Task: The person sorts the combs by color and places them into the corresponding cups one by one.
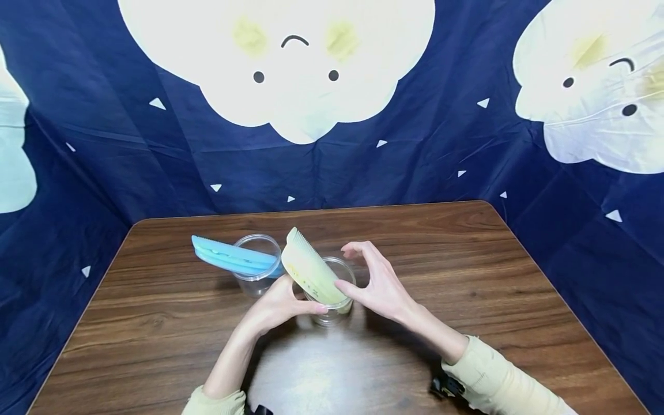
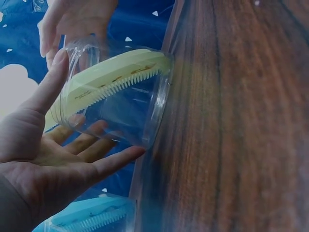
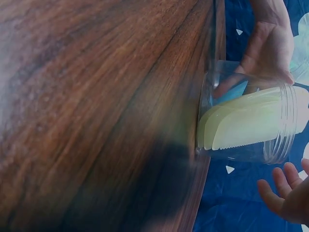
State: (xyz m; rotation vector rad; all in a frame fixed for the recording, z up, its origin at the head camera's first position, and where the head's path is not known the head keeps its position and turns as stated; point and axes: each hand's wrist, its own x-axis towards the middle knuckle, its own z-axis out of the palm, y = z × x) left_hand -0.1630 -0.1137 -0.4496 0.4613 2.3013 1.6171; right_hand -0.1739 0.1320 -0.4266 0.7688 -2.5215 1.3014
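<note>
A clear plastic jar [image 1: 329,318] stands on the table with pale yellow combs [image 1: 311,270] leaning in it, their upper ends sticking out to the left. In the right wrist view the yellow combs [image 3: 246,121] look stacked in layers. My left hand [image 1: 273,305] holds this jar from the left, thumb by the rim and fingers round the side. On the other side is my right hand [image 1: 381,285], its fingers loosely bent and nothing gripped. Its thumb overlaps the rim in the head view, while the right wrist view shows the fingers [image 3: 285,188] beside the jar mouth.
Left of this jar, a second clear jar [image 1: 254,286] holds light blue combs [image 1: 228,255] that tilt out to the left. Both stand on a brown wood-grain table [image 1: 441,253]. A dark blue cloth [image 1: 415,167] with white clouds surrounds the table's back and sides.
</note>
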